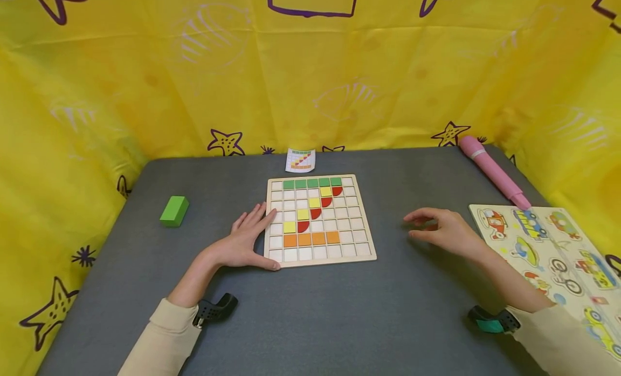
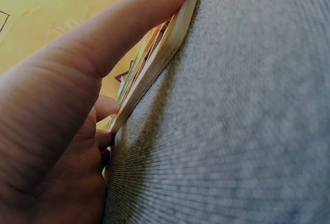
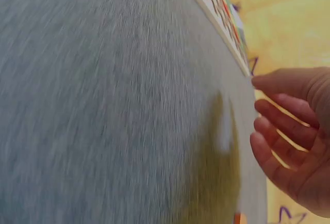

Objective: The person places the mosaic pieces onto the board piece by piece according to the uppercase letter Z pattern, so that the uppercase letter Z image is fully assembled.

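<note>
A wooden grid board (image 1: pixel 356 225) lies flat in the middle of the table. Green tiles (image 1: pixel 312 183) fill part of its top row, orange tiles (image 1: pixel 311 239) part of a lower row. Between them a diagonal of yellow square tiles (image 1: pixel 303 214) runs beside red quarter-round tiles (image 1: pixel 315 213). My left hand (image 1: pixel 246 238) is spread along the board's left side, thumb at the near corner, fingertips at the edge; the left wrist view shows the straight thumb (image 2: pixel 139 20) on the rim. To the right of the board, my right hand (image 1: pixel 446 230) hovers over the table with loosely bent fingers, holding nothing.
A small printed card (image 1: pixel 300 160) with the same coloured pattern lies behind the board. On the left stands a green block (image 1: pixel 174 211). A pink microphone-shaped object (image 1: pixel 495 171) and a picture puzzle board (image 1: pixel 548 257) lie at the right; yellow cloth (image 1: pixel 310 95) surrounds the table.
</note>
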`<state>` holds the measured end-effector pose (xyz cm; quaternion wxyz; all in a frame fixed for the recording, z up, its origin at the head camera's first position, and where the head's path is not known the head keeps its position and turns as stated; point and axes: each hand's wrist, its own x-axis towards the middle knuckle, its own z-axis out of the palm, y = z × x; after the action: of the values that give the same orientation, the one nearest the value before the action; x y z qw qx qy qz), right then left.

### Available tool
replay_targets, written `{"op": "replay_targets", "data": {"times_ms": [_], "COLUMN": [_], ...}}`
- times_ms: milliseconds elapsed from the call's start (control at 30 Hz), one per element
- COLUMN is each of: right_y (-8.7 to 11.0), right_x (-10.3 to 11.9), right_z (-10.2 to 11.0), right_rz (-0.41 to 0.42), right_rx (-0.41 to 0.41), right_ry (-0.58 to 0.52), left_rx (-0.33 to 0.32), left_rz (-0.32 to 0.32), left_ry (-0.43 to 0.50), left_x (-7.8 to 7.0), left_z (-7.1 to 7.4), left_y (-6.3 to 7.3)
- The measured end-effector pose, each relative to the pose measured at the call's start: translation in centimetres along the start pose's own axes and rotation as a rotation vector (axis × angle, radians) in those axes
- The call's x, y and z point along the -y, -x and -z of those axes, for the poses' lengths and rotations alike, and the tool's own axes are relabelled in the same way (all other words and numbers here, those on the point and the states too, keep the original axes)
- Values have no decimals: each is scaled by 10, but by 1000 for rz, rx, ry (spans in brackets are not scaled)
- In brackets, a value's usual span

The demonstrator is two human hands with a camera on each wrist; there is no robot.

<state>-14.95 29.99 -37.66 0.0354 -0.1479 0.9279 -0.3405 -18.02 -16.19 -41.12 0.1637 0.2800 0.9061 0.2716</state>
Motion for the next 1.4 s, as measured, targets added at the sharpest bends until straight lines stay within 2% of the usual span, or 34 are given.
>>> {"op": "replay_targets", "data": {"times_ms": [167,367,633,733,967,1400], "right_y": [12,21,22,21,18,5], "right_x": [-14,-27,-37,-36,-31,-20], "right_z": [14,26,32,30,21,10], "right_rz": [-49,-69,-106,-97,12,15], "right_rx": [-24,-63,-16,-15,-17,-7], "right_ry": [59,174,213,218,159,76], "left_rx": [-3,-3,4,5,2,10], "left_rz": [2,2,8,7,3,14], "left_ry": [1,-1,4,4,7,8], "left_x": [0,2,1,1,1,-1], "left_z": [0,0,0,0,0,1], "left_y": [1,1,0,0,0,0]}}
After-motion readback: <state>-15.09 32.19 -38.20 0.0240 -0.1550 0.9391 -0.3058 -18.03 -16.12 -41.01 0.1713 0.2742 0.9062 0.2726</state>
